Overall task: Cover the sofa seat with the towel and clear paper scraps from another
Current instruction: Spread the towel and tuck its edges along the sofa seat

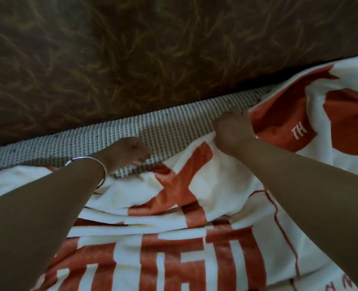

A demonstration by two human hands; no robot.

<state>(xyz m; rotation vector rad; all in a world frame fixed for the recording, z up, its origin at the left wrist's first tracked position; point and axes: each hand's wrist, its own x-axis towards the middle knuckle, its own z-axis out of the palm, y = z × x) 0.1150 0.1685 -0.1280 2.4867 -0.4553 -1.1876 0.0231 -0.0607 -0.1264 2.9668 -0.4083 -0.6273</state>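
Note:
A cream towel (195, 223) with large rust-red letters and shapes lies rumpled over the sofa seat. Its far edge stops short of the backrest, leaving a strip of grey-white grid-patterned seat cover (153, 131) bare. My left hand (127, 152), with a silver bangle on the wrist, is curled at the towel's far edge on the left. My right hand (232, 127) is fisted on the towel's far edge to the right of the middle, pinching the cloth. No paper scraps are in view.
The dark brown backrest (153, 49) with a yellowish wavy pattern rises directly behind the seat and fills the upper half of the view. The towel runs out of frame at the bottom and right.

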